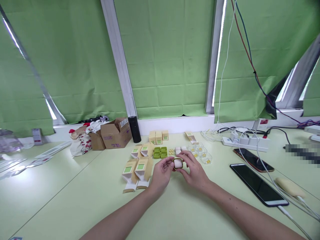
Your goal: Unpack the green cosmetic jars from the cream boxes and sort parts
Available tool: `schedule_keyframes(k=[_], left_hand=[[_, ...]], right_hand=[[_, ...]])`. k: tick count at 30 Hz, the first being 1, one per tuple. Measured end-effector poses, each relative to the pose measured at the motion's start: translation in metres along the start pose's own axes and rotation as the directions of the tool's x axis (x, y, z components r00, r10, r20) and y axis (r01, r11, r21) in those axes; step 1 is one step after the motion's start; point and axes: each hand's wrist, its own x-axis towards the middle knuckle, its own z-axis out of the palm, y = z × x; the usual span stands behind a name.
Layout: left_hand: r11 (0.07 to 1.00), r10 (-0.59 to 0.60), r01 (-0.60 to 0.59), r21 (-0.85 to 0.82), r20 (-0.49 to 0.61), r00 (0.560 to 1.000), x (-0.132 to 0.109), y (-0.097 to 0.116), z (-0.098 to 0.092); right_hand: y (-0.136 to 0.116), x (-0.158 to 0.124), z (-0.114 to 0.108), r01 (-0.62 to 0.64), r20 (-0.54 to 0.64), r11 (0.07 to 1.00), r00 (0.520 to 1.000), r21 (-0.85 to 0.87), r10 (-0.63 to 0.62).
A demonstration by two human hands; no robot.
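Between my two hands is a small green square case with a white filling (178, 163), held just above the table. My left hand (161, 171) grips its left side, and my right hand (193, 169) pinches it from the right with thumb and fingers. Just beyond it sit several green square cases (160, 152), small yellowish pieces (171, 152) and white soft-looking blocks (180, 148). Clear plastic cups with yellow bits inside (201, 153) stand behind my right hand. Left of my left hand are several open tan cartons (137, 169) with green labels.
Closed tan boxes (158, 137) and an open carton (191, 137) lie farther back. A brown cardboard box (116, 135), a printed bag (80, 141) and a black cylinder (134, 129) stand back left. On the right are phones (258, 184), a power strip (246, 144) and trailing cables.
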Motion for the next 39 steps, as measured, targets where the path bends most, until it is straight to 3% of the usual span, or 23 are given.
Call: schedule_keyframes(k=[6, 11, 17, 30, 39], left_hand=[[0.996, 0.062, -0.064, 0.055, 0.035, 0.997, -0.005, 0.002, 0.001], [0.991, 0.105, -0.110, 0.069, 0.070, 0.992, -0.007, 0.001, -0.003], [0.958, 0.152, -0.167, 0.233, 0.079, 0.985, -0.008, 0.003, -0.002], [0.921, 0.184, -0.188, 0.340, 0.044, 0.982, -0.010, 0.010, 0.003], [0.920, 0.130, -0.131, 0.368, 0.028, 0.991, -0.008, 0.015, 0.007]], right_hand=[[-0.003, 0.001, -0.002, 0.126, 0.010, 0.988, 0.992, -0.094, -0.126], [-0.001, 0.000, -0.002, 0.134, 0.021, 0.986, 0.991, -0.104, -0.132], [0.000, 0.000, -0.001, 0.138, 0.037, 0.984, 0.990, -0.112, -0.135], [-0.003, 0.002, -0.001, 0.172, 0.085, 0.956, 0.984, -0.239, -0.155], [-0.003, 0.002, 0.003, 0.171, 0.118, 0.947, 0.983, -0.272, -0.144]])
